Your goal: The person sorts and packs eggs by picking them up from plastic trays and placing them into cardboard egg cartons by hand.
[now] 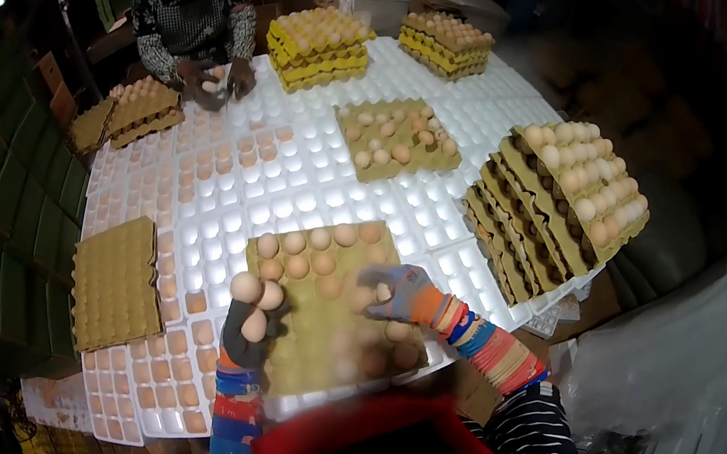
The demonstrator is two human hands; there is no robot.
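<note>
At the left edge of the tray (300, 332), your left hand (243, 348) is half closed, cupping three eggs (255, 324). Above the tray's right side, your right hand (399, 293) is loosely curled around one egg (383, 292) (the blur hides the exact grip). Such eggs should be light, smooth and fragile; hold them softly at the widest part.

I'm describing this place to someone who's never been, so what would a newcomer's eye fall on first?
Probably the tall stack of brown trays on the right, topped with eggs. Next, likely the three eggs bunched in the left hand, at the near brown tray's left edge. Then the bright white moulded trays spread across the middle.
</note>
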